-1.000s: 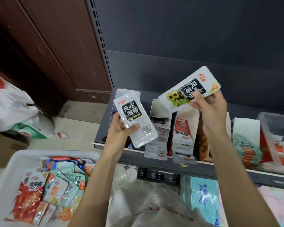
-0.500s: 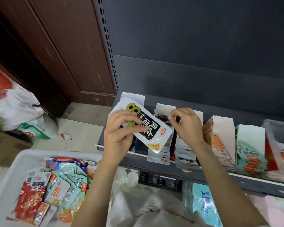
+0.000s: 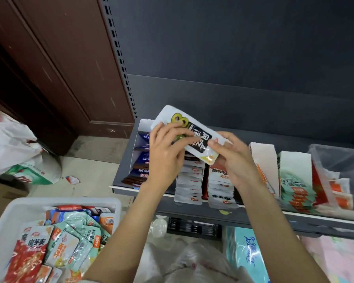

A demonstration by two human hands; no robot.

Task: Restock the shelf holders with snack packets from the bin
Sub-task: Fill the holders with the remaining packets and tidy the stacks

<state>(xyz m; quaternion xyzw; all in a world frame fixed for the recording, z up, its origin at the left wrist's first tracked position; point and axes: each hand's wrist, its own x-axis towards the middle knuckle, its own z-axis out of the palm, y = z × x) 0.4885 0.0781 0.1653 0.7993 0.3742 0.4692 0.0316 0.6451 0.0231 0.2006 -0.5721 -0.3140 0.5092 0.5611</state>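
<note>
Both hands are grasping one white packet (image 3: 194, 137): the left hand (image 3: 165, 152) is curling round its left end, the right hand (image 3: 233, 158) is pinching its right end. The packet is hanging tilted above the holders (image 3: 189, 180) on the shelf (image 3: 294, 218). The bin (image 3: 6, 221) of packets is sitting near left.

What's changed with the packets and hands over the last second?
A second ago each hand held one white packet apart. Now the packets are held together over the holders: the left hand grips them and the right hand has come back to pinch the lower end. The bin and shelf stock look unchanged.
</note>
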